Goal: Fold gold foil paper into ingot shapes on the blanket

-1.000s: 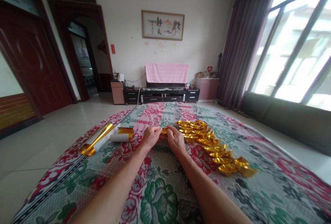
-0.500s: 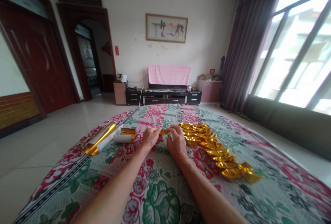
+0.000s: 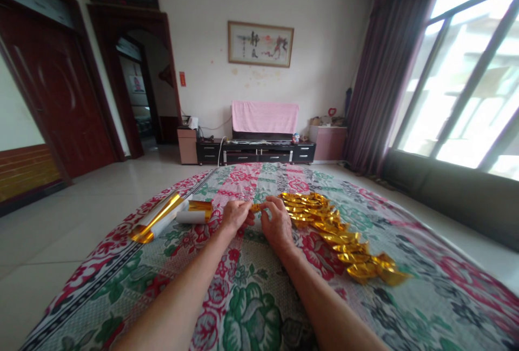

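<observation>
My left hand (image 3: 235, 214) and my right hand (image 3: 276, 222) meet over a flowered cloth (image 3: 251, 297), both pinched on a small piece of gold foil paper (image 3: 255, 207) held between them. Just right of my right hand a long row of folded gold foil pieces (image 3: 336, 234) runs across the cloth toward the near right. To the left of my left hand lie curled sheets of gold foil (image 3: 162, 216) with white backing, partly rolled.
The cloth covers a low round surface with tiled floor (image 3: 73, 221) around it. A dark TV cabinet (image 3: 255, 151) with a pink towel stands at the far wall. Dark wooden doors are on the left, a curtain and large window on the right.
My hands have stayed together on the foil piece, the fingers shifting slightly. The camera has tilted down a little since the earliest frame.
</observation>
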{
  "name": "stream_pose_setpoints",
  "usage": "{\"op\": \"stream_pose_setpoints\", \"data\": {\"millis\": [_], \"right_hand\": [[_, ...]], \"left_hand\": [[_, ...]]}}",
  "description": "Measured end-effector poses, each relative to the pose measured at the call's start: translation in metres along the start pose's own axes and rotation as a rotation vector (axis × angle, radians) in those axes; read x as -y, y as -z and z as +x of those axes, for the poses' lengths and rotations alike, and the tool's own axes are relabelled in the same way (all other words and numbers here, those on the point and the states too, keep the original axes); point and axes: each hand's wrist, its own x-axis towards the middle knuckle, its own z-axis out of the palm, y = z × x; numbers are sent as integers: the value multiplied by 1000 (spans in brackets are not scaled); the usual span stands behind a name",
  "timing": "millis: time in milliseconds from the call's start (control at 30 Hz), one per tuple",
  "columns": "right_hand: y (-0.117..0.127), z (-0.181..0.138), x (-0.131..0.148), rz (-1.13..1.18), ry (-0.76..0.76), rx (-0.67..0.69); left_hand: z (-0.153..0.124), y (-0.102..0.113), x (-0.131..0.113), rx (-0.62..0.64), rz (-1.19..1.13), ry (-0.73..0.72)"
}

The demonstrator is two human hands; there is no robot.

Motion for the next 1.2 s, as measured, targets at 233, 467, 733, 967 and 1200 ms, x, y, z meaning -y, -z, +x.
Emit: {"op": "stream_pose_setpoints", "data": {"millis": [233,467,733,967,1200], "right_hand": [[0,2,0,15,-16,-26],[11,11,3,-59,26,10],[40,31,6,-160,-116,241],[77,39,-2,-216,-119,449],[119,45,-25,-228,-36,583]], "left_hand": [[-2,8,-3,-171,194,-117],[-7,5,3,-316,384,-830],[-1,-3,3,-135,415,-861],[-12,-20,-12,-37,388,-798],[-18,-58,-22,34,435,-857]]}}
